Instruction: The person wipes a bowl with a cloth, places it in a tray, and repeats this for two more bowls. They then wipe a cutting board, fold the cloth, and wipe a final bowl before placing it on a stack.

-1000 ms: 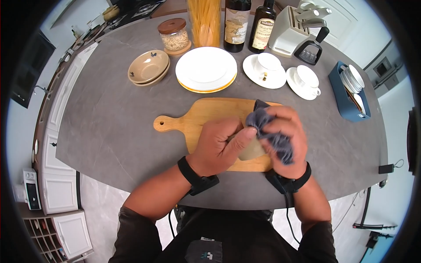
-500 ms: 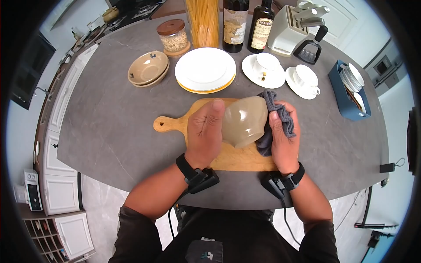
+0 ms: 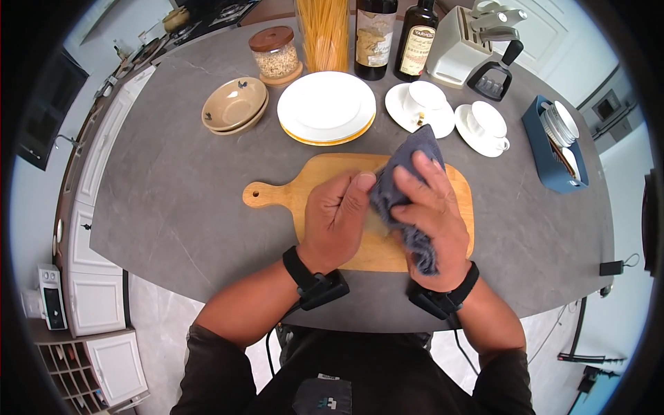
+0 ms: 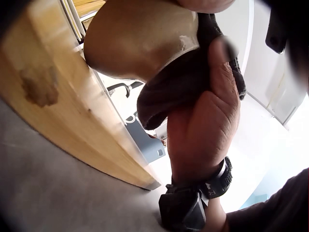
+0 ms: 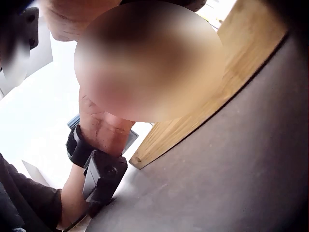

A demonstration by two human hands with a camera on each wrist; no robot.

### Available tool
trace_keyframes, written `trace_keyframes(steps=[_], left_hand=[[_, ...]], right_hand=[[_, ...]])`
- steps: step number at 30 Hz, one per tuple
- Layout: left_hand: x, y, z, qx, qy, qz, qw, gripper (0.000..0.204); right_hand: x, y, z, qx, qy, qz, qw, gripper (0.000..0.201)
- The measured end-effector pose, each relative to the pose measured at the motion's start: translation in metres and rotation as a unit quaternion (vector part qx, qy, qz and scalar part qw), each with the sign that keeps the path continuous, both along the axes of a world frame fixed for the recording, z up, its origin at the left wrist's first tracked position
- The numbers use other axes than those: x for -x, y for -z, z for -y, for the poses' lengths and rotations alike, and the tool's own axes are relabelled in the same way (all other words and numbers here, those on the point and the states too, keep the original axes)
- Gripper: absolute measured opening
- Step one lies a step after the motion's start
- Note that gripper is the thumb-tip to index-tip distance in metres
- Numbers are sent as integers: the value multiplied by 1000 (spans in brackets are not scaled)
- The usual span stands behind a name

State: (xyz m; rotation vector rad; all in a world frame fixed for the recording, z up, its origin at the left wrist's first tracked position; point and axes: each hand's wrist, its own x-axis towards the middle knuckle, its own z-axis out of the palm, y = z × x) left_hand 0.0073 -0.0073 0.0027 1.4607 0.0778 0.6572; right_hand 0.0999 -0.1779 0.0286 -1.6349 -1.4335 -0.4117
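Observation:
A beige bowl is held above the wooden cutting board; in the head view the hands and cloth hide most of it. My left hand grips the bowl's left side, thumb up near the rim. Against its right side my right hand holds a dark grey cloth, fingers spread over the fabric. The left wrist view shows the cloth pressed to the bowl's rim, with the right hand behind it. A blurred oval covers much of the right wrist view.
Behind the board stand stacked brown bowls, white plates, two cups on saucers, a jar, a pasta container, dark bottles and a knife block. A blue bin holds dishes at the right.
The bowl, tipped up and visible half a second ago, is now mostly covered by the hands and cloth. My right hand has turned over, its fingers now spread over the cloth, whose tip points up.

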Motion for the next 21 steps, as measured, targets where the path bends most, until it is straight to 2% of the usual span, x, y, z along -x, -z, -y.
trace_keyframes(steps=[1, 2, 4, 6, 9, 11, 12, 13, 15, 17, 21], left_hand=[[-1, 1, -1, 9, -11, -3, 1000, 43], [-2, 1, 0, 9, -11, -3, 1000, 43], [-3, -6, 2, 42, -15, 8, 999, 44], [-2, -7, 0, 40, -9, 9, 999, 44], [-2, 0, -4, 59, -2, -5, 998, 45], [-5, 3, -5, 80, 0, -20, 997, 45], [-7, 1, -5, 72, -13, -15, 997, 46], [-8, -1, -4, 65, -25, -10, 998, 46], [-5, 2, -5, 49, -18, -17, 998, 46], [-4, 2, -5, 32, -15, -24, 999, 46], [-4, -4, 2, 67, -3, -16, 998, 46]], right_hand=[[0, -2, 3, 31, -5, 28, 999, 27], [-1, -3, 4, 31, -5, 27, 999, 27], [-3, -4, 6, 76, -47, 98, 991, 24], [-3, -3, 5, 75, -49, 100, 991, 22], [-1, -2, 4, 69, -37, 33, 996, 29], [1, 7, -3, -55, 26, -108, 992, 28], [-2, 13, -4, -55, 26, -108, 992, 28], [-6, 20, -3, -69, 49, -248, 965, 25], [-10, 16, 3, -52, 83, -506, 857, 21], [-14, 22, 2, -72, 72, -511, 853, 22], [-11, 26, 2, -107, 63, -503, 856, 23]])
